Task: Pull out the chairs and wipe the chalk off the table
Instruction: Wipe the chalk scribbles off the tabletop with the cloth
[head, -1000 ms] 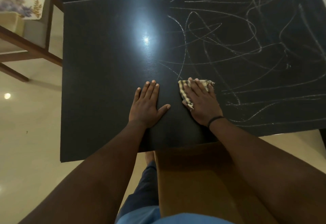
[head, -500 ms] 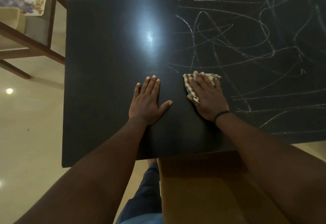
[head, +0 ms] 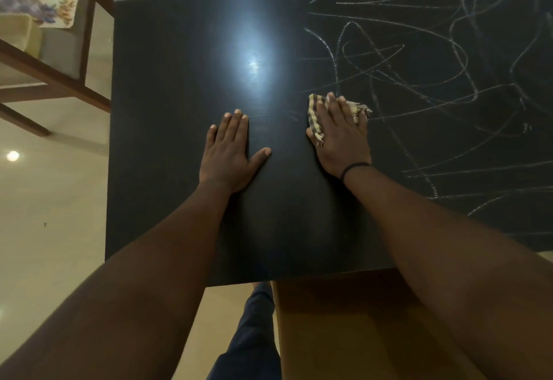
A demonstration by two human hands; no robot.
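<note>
White chalk scribbles (head: 419,59) are covering the right half of a dark table (head: 179,80), while the left half is looking clean. At the edge of the scribbles, the right hand (head: 339,134) is pressing a striped cloth (head: 314,113) flat against the table, fingers straight over it. The left hand (head: 229,152) is resting open, palm down, on the clean part, holding nothing. The wiping step appears to be under way; next, the cloth likely needs sweeping rightward across the remaining marks. A brown chair (head: 344,328) is sitting just below the near edge, another (head: 45,59) standing at upper left.
</note>
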